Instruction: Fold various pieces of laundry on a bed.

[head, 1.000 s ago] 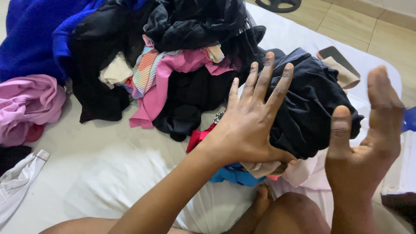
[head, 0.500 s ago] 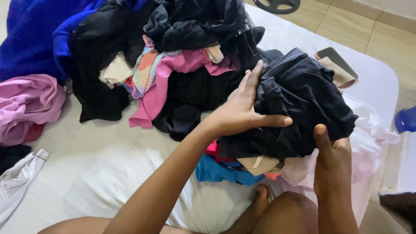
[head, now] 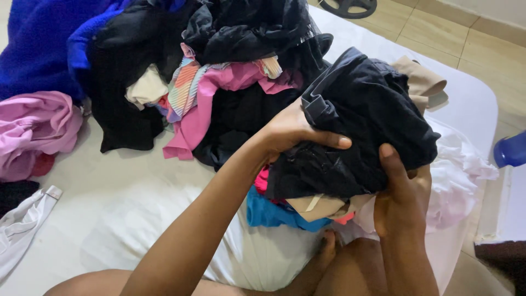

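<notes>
Far left, I see a blue blanket (head: 38,44) and a pink garment (head: 35,129) on the white sheet (head: 137,208). Moving right, the mixed laundry pile (head: 219,82). My left hand (head: 293,134) is clamped on the left side of a bundled dark garment (head: 361,126), thumb pressed across its front. The bundle sits right of centre, long axis tilting from near-left up to far-right. My right hand (head: 402,194) grips its lower right edge, thumb up. No packages or labels I can make out. A blue object (head: 510,149) at far right.
</notes>
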